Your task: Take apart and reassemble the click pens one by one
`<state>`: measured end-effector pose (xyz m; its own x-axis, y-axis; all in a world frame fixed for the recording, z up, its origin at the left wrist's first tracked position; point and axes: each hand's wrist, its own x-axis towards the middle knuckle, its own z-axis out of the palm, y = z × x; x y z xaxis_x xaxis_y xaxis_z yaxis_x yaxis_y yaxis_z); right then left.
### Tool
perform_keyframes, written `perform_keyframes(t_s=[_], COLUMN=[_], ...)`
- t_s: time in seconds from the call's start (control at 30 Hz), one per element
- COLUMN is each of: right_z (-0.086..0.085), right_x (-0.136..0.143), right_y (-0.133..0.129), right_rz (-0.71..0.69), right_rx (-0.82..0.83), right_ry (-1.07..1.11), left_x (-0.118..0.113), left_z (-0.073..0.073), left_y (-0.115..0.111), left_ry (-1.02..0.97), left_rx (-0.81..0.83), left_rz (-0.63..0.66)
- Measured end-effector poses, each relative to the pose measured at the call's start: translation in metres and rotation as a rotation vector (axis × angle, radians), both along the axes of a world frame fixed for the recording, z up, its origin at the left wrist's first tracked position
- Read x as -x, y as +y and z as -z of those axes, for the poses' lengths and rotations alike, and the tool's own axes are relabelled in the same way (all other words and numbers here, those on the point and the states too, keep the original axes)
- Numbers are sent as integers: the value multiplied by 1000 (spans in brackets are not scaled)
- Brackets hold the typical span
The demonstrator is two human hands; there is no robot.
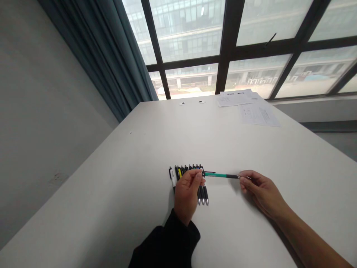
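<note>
Between my two hands a green pen (220,175) with a black grip is held level above the table. My left hand (188,191) pinches its clicker end, near the black clip. At the other end, my right hand (258,190) has its thumb and fingertips closed on the metal tip. Under and behind my left hand, a row of several pens (203,193) lies side by side on the white table, partly hidden by that hand. A white pen (172,175) lies at the row's left end, with a yellow pen (179,172) nearby.
The white table (125,178) reaches back to a large window with dark frames (192,61). Printed papers (237,98) lie at its far right. Two small round fittings sit near the far edge. A blue curtain (117,52) hangs beside the grey wall at left.
</note>
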<state>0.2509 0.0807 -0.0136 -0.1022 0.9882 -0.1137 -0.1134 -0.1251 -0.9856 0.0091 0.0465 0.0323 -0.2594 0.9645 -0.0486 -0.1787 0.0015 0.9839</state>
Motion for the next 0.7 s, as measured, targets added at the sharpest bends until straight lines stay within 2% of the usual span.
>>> perform_keyframes(t_s=[0.17, 0.37, 0.7], right_z=[-8, -16, -18], right_x=[3, 5, 4], right_y=[1, 2, 1], right_rz=[47, 82, 82], right_rx=[33, 77, 113], right_ry=[70, 166, 241], left_x=[-3, -2, -2], left_z=[5, 7, 4], left_y=[3, 3, 1], left_ry=[-45, 8, 77], left_rx=[69, 49, 35], left_rz=[-60, -25, -25])
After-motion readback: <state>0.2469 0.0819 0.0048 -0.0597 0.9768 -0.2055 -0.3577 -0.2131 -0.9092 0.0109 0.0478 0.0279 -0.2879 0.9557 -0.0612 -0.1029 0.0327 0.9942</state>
